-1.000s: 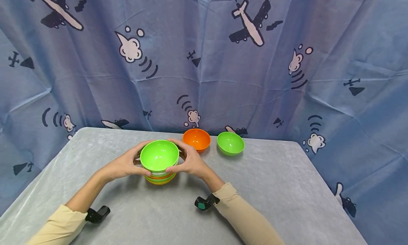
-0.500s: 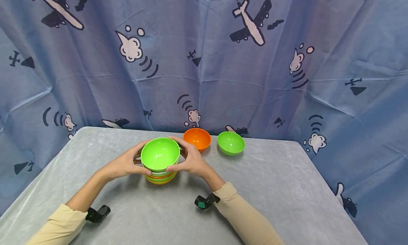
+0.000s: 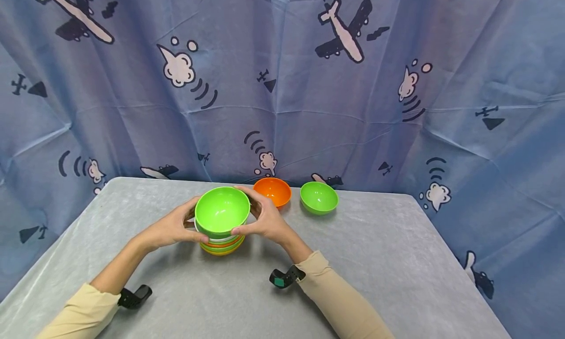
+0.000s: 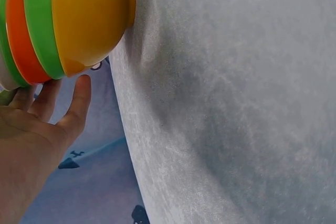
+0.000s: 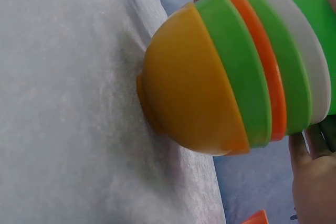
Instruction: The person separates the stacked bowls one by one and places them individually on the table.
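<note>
A stack of nested bowls stands upright on the grey-covered table (image 3: 353, 270). From the bottom come a yellow bowl (image 5: 184, 87), a green one (image 4: 39, 24), an orange one (image 5: 262, 56), another green one and a white bowl (image 5: 310, 40). The uppermost green bowl (image 3: 222, 211) sits raised and slightly tilted in the white one. My left hand (image 3: 176, 225) holds the stack's left side, thumb at the front near the white bowl. With thumb in front and fingers behind, my right hand (image 3: 268, 220) grips the uppermost green bowl. Its far fingertips are partly hidden.
Behind my right hand, near the table's back edge, stands a separate orange bowl (image 3: 272, 191). Another green bowl (image 3: 319, 199) is to its right. A blue patterned curtain (image 3: 282, 84) hangs along the back of the table.
The uppermost green bowl has risen a little, its far right side most, and more of its outer wall shows. My right hand has shifted slightly up with it. My left hand stays put.
</note>
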Demonstrator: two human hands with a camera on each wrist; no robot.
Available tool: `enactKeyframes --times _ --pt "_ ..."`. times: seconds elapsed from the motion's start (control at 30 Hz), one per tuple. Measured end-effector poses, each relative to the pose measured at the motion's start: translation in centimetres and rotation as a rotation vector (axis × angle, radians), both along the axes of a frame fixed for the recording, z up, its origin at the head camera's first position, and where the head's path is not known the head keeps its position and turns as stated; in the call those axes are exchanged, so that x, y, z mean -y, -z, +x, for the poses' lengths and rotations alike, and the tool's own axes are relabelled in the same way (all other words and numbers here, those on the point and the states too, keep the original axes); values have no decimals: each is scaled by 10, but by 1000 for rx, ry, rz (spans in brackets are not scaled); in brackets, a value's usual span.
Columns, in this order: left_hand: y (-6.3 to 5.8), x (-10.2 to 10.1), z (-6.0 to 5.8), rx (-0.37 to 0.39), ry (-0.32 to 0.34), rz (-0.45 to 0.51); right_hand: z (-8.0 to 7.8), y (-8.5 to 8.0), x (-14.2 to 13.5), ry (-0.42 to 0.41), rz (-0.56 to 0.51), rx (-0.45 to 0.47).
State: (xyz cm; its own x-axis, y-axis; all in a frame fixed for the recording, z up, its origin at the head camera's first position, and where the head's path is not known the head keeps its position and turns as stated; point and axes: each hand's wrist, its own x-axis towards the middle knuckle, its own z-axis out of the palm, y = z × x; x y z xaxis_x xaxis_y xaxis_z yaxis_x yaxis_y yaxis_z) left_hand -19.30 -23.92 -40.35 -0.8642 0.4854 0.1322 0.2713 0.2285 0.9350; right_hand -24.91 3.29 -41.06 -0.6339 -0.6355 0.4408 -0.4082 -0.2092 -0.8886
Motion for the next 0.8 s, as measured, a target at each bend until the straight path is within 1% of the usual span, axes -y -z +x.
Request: enactKeyframes --times 0.17,0.4,0.6,0.8 --pt "1 -1 0 -4 4 1 0 -6 -2 -21 -71 28" --pt "1 -2 1 -7 5 -3 -1 -13 -7 0 -141 64" --pt "0 -2 2 1 2 -9 -4 -17 -14 -19 -225 79" --pt "-1 -2 2 12 19 -5 -6 -18 -26 39 -208 40"
